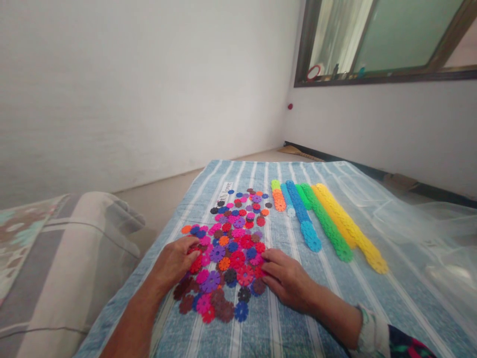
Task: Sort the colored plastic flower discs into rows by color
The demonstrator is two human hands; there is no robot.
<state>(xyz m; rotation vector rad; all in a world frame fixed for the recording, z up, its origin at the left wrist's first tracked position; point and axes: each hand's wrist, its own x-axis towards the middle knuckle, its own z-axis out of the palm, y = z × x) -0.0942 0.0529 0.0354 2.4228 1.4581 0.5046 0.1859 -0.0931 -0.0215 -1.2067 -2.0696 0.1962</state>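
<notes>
A loose pile of notched plastic flower discs (223,251) in red, pink, purple, orange, blue, brown and black is spread over the striped cloth. My left hand (179,258) rests at the pile's left edge, thumb and forefinger apart and touching red and pink discs. At the right edge lies my right hand (285,276), fingers apart, their tips against red discs. Neither hand has a disc visibly lifted. To the right, discs are laid overlapping in rows by colour: a yellow row (348,226), a green row (328,223), a blue row (298,204) and a short orange row (279,199).
The blue and white striped cloth (257,171) covers the table. Clear plastic bags or boxes (413,214) lie along its right side. A cloth-covered piece of furniture (85,268) stands at the left. Behind are a white wall (149,84) and a window (406,35).
</notes>
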